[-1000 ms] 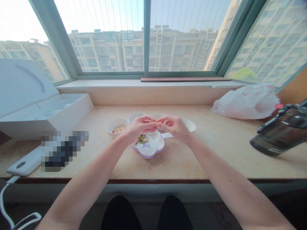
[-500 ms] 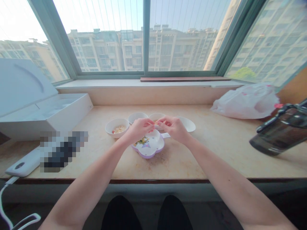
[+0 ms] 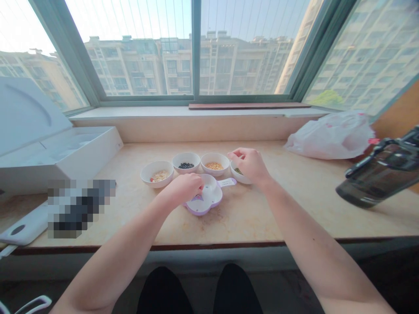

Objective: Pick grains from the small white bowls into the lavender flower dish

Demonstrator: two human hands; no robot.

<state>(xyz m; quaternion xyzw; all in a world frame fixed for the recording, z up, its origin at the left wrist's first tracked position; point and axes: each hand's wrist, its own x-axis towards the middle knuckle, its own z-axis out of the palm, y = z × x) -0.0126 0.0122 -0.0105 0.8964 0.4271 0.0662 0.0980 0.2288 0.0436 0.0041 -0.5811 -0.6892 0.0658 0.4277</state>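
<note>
Wide windows (image 3: pixel 193 48) look onto apartment blocks (image 3: pixel 229 65) above a pale stone tabletop (image 3: pixel 262 213). A white box (image 3: pixel 59 148) with its lid raised sits at left, a power bank (image 3: pixel 22 229) near the front edge, and a plastic bag (image 3: pixel 330 135) and dark bottle (image 3: pixel 379 174) at right. Four white bowls stand in a shallow arc: a bowl of pale flakes (image 3: pixel 157 173), a bowl of black beans (image 3: pixel 186 162), a bowl of yellow grains (image 3: pixel 214 163) and a bowl of green bits (image 3: pixel 240 173). Just in front lies a purple-rimmed dish (image 3: pixel 209 200), its handle pointing right. The left hand (image 3: pixel 183 189) curls narrowly over the dish, fingertips hidden; whether it holds anything cannot be told. The right hand (image 3: pixel 250 165) hovers loosely open, partly over the green bowl, holding nothing visible.
</note>
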